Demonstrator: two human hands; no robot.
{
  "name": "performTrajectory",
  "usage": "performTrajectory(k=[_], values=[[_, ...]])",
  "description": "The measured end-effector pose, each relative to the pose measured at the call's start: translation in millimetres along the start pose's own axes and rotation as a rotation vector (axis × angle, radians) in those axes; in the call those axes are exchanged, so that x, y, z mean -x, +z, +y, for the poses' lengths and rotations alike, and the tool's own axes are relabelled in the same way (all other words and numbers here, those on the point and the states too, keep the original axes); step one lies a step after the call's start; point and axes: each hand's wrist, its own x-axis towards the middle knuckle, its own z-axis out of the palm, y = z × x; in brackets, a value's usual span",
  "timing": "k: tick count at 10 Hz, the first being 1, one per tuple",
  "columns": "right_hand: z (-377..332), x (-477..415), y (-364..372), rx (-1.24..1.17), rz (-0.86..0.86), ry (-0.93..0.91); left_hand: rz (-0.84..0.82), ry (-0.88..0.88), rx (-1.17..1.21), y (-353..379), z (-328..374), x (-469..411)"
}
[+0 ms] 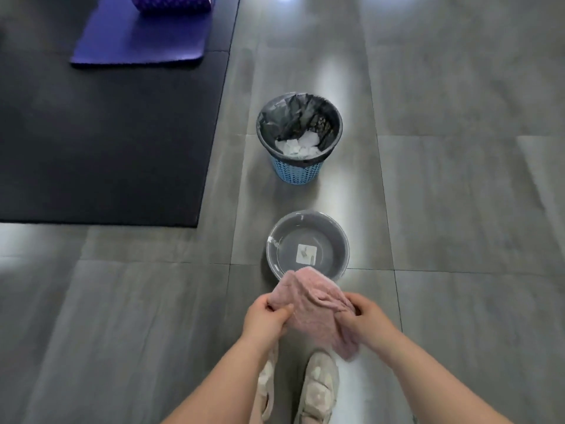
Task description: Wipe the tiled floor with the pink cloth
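Note:
The pink cloth [312, 304] is bunched and held up in the air between both hands, above my feet. My left hand [267, 316] grips its left edge and my right hand [365, 319] grips its right side, with a loose end hanging below. The cloth's top overlaps the near rim of a grey basin [339, 237] that stands on the grey tiled floor [458, 179]. The cloth does not touch the floor.
A blue bin [298, 169] with a black liner and white scraps stands beyond the basin. A black mat [107, 142] with a purple mat [143, 32] on it covers the floor at the left. My two light shoes [318, 390] stand below the cloth.

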Motion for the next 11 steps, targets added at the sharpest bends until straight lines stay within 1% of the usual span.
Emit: performTrajectory(k=[1, 3, 4, 5, 6, 7, 8, 9, 10, 11], values=[[44.8, -77.2, 3.7, -0.045, 0.142, 0.028, -0.054, 0.05, -0.132, 22.8, -14.6, -96.1], [155.3, -205.5, -4.5, -0.075, 0.274, 0.079, -0.177, 0.171, -0.489, 70.1, -71.6, -258.2], [197.0, -245.0, -10.9, -0.1, 0.236, 0.114, -0.282, 0.203, -0.611, 85.4, -94.7, -315.5], [223.1, -267.0, -18.7, -0.221, 0.21, 0.093, -0.35, 0.202, -0.649, 95.5, -118.5, -360.4], [231.4, -278.1, -25.8, -0.305, 0.097, 0.045, -0.384, 0.196, -0.695, 99.5, -131.3, -381.7], [239.3, -287.4, -37.6, -0.363, -0.014, 0.02, -0.418, 0.203, -0.603, 106.7, -137.1, -387.4], [248.9, -288.5, -44.2, -0.426, -0.052, -0.002, -0.409, 0.206, -0.509, 108.2, -131.7, -382.7], [252.6, -287.8, -44.3, -0.459, -0.051, -0.014, -0.424, 0.191, -0.545, 110.5, -128.7, -377.5], [249.8, -288.6, -45.6, -0.42, -0.051, -0.01, -0.373, 0.213, -0.647, 117.0, -128.4, -376.3], [241.4, -282.0, -48.0, -0.431, 0.034, -0.011, -0.153, 0.277, -0.699, 108.9, -124.7, -371.8]])
